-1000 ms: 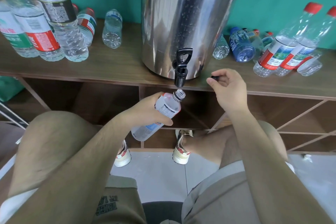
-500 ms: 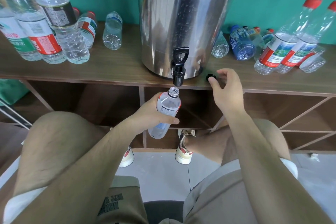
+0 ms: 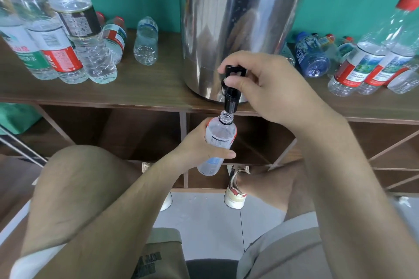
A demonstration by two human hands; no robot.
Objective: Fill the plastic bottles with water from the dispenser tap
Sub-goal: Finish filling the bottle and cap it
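Bottle [image 3: 218,140], uncapped and tilted, is held in the left hand [image 3: 197,149], fingers closed around its labelled body, its mouth just under the black tap [image 3: 230,93] of the steel dispenser [image 3: 238,18]. The tap's handle is pinched by the right hand [image 3: 272,88]. Other bottles [image 3: 74,38] stand and lie on the desk [image 3: 147,88].

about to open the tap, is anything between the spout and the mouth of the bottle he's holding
Nothing visible. The open, capless mouth of the bottle in the left hand sits right under the black tap, with only a small gap. The right hand grips the lever above.
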